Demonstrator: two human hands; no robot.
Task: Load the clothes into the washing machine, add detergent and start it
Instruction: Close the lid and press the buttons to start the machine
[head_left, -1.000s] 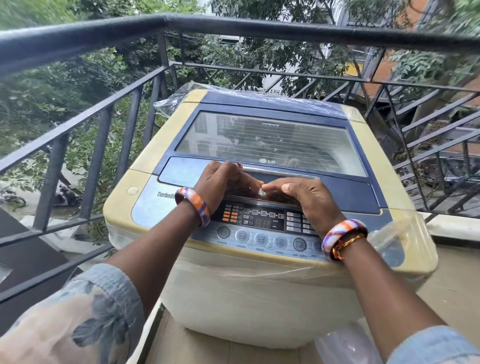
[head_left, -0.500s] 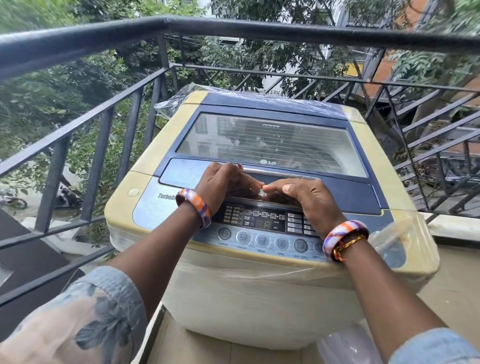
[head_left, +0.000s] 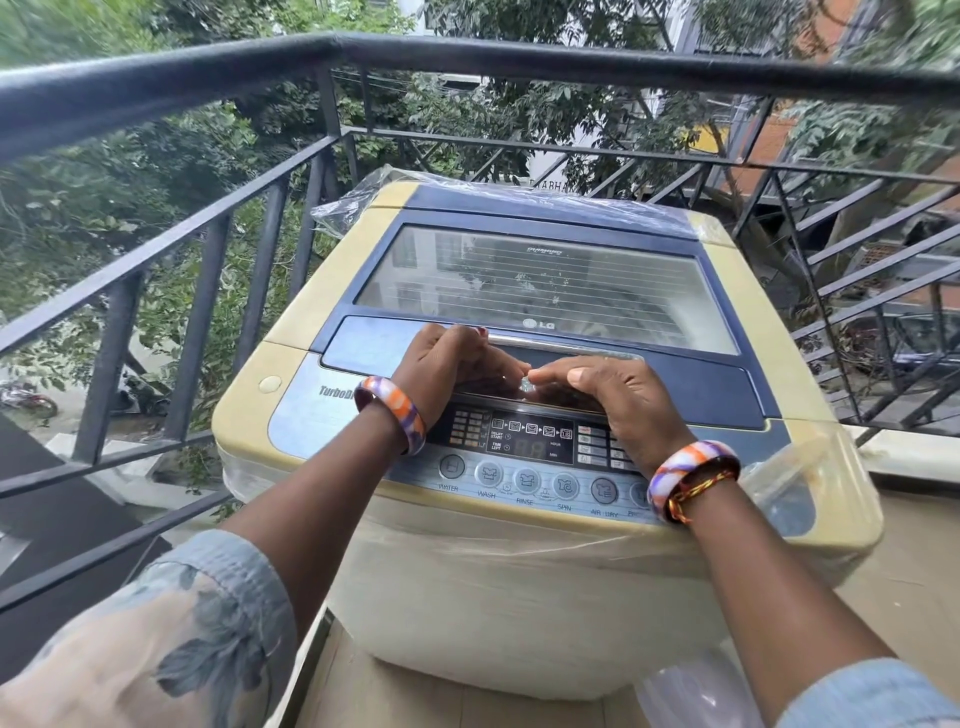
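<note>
Top-loading washer (head_left: 519, 582), yellowed cream body with a blue top, standing on a balcony floor close against a black railing (head_left: 197, 260). Clear plastic film (head_left: 800, 483) wrapped round the body and bunched at the rear corners. Lid (head_left: 550, 283) down, closed, its glass window reflecting sky and buildings; drum contents not readable through the glare. Silver handle (head_left: 566, 347) running along the lid's front edge, just above a dark recess.

Left hand (head_left: 447, 369) at the left end of that recess, fingers curled down and under the lid's front lip, grip pinching the lid edge, knuckles up. Right hand (head_left: 618, 395) just beside it, fingers also curled into the recess under the lid edge, thumb pointing left toward the other hand. Fingertips of the two hands nearly touching; contact or not, cannot tell.

Control panel (head_left: 530, 441) directly below the hands, display dark, row of round buttons (head_left: 527, 480) beneath it marked water, wash, rinse, spin, air dry. Right wrist lying over the panel's right end and hiding the last buttons.

Orange, purple and white bangle (head_left: 395, 410) on the left wrist; a matching one on the right wrist with a thread band against it. Floral sleeve (head_left: 171, 639) low at left. Trees and buildings beyond the railing.
</note>
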